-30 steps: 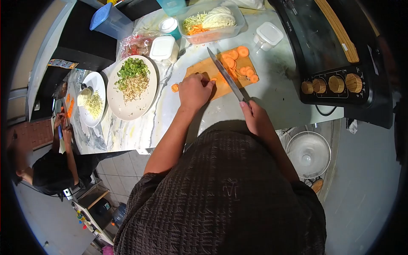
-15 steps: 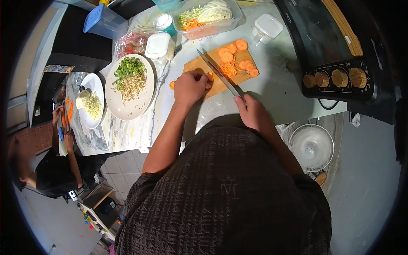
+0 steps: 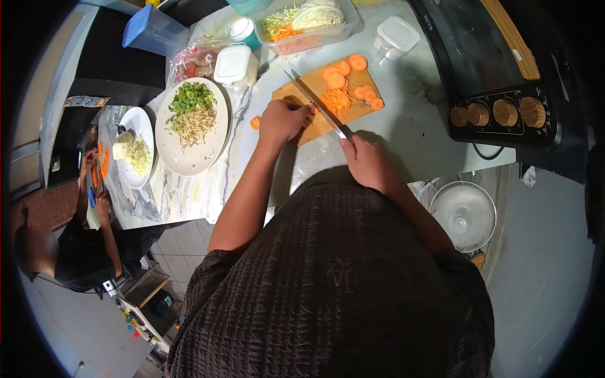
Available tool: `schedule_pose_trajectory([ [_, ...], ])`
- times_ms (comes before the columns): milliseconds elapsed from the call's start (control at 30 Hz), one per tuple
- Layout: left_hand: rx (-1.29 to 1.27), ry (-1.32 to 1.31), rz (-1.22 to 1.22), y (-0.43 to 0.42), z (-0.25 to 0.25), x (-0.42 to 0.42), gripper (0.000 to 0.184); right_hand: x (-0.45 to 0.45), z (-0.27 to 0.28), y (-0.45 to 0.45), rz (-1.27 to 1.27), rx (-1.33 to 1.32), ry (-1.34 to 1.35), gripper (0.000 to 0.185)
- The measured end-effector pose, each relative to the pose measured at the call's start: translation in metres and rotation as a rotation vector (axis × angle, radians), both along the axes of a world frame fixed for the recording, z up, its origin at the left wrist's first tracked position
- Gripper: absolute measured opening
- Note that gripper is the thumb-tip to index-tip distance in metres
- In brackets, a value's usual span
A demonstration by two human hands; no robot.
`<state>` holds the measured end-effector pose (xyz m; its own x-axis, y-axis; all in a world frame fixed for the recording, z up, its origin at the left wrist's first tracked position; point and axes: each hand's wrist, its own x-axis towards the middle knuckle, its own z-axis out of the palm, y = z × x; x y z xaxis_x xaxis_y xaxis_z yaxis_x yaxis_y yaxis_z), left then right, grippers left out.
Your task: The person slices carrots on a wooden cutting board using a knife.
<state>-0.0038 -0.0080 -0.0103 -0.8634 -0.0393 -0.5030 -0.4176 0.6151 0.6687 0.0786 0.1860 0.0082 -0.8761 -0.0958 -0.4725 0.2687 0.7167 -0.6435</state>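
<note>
Head view: the carrot shreds (image 3: 336, 101) and carrot slices (image 3: 334, 80) lay on the cutting board (image 3: 360, 78), right of the blade.
Right hand (image 3: 367, 164): clamped around the handle of the knife (image 3: 324, 113); a firm, level hold suited thin, even cuts.
Left hand (image 3: 282, 123): fingers bunched over the board beside the blade; whether they pinched carrot could not be told. Tucked fingertips and a flat-lying piece made for safer slicing.
</note>
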Motion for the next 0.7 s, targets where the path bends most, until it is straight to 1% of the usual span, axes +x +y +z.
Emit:
schedule_pose_trajectory([
  [133, -0.009, 0.030, -0.004, -0.001, -0.005, -0.004, 0.031, 0.001, 0.001, -0.001, 0.013, 0.001, -0.002, 0.042],
  [200, -0.009, -0.014, 0.017, 0.001, -0.001, -0.006, 0.033, 0.003, -0.004, -0.001, 0.027, 0.009, 0.055, 0.042],
  [300, 0.037, -0.088, 0.033, -0.002, 0.002, -0.012, 0.033, 0.004, -0.006, -0.003, -0.005, -0.015, 0.054, 0.042],
  [400, 0.038, -0.095, 0.013, -0.002, 0.003, -0.014, 0.033, 0.005, -0.011, -0.005, -0.043, -0.031, 0.099, 0.042],
  [500, 0.058, -0.091, 0.035, 0.000, 0.007, -0.013, 0.032, 0.000, -0.002, -0.004, -0.049, -0.070, 0.088, 0.045],
  [633, 0.095, -0.089, 0.051, -0.001, -0.002, -0.013, 0.030, -0.003, -0.002, -0.005, -0.027, -0.043, 0.071, 0.045],
  [700, 0.078, -0.089, 0.056, -0.001, -0.001, -0.012, 0.033, -0.002, -0.001, -0.008, -0.039, -0.047, 0.058, 0.043],
])
